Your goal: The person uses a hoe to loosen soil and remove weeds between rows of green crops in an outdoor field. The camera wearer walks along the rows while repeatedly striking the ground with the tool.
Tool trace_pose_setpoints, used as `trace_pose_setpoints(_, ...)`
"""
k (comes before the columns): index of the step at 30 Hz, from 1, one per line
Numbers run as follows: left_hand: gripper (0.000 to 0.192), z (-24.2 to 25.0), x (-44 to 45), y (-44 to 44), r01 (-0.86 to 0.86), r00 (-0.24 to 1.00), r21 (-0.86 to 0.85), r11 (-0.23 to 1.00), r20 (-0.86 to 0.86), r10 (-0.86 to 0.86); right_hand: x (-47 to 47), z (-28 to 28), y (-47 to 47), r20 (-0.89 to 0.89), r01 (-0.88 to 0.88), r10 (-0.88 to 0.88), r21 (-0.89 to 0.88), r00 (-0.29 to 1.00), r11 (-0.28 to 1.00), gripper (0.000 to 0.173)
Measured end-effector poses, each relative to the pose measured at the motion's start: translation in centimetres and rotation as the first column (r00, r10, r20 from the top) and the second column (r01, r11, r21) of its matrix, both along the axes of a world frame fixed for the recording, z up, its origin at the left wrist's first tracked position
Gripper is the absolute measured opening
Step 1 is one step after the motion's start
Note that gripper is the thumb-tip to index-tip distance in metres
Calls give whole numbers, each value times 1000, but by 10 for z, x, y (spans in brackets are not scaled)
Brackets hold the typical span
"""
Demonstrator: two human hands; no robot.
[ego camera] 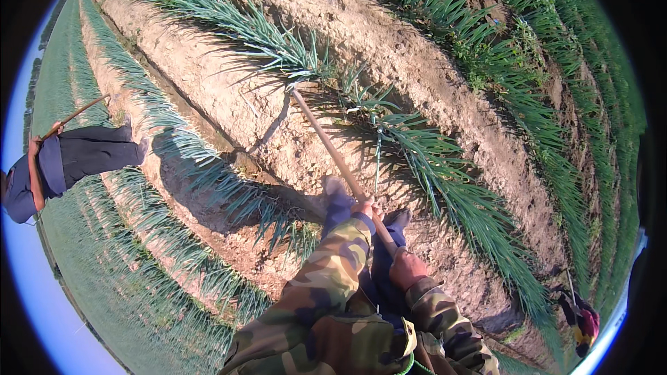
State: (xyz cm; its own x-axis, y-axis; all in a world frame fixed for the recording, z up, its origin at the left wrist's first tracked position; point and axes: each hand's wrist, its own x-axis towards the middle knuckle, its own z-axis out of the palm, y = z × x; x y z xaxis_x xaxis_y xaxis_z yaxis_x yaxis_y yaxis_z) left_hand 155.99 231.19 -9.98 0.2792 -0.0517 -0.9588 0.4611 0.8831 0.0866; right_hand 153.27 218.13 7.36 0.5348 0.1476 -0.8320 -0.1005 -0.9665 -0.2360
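Observation:
My left hand (367, 207) is closed around the wooden handle of a long hoe (328, 140). Lower down, close to my body, my right hand (408, 269) grips the butt end of the same handle. The hoe slants away from me to the upper left. Its metal head (303, 85) rests at the soil beside a row of green onions (281, 49), and I cannot tell how deep the blade sits. To the right of the handle, the onion row (448, 166) continues past my feet, with some leaves bent over near a gap.
My shoes (333, 186) stand on a bare earth ridge. Further onion rows (521, 94) run along the right, others (172, 135) along the left beside a furrow (208, 125). A person (78, 159) holding a pole-like tool stands left; another person (581, 317) is far lower right.

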Motion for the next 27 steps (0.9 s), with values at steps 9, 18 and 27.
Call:
trace_pose_setpoints(9,17,35,22,-9,-20,1000,-27,999,-10,20,22,35,-21,38,-64,63,23,997,998,24)
trace_pose_setpoints(18,18,27,4,17,-9,1000,-48,999,-2,9,-14,9,2,159,-96,87,52,983,994,19)
trace_pose_setpoints(27,11,1,-8,28,209,977,72,975,-60,-205,-34,-50,18,-44,146,-141,165,989,975,28)
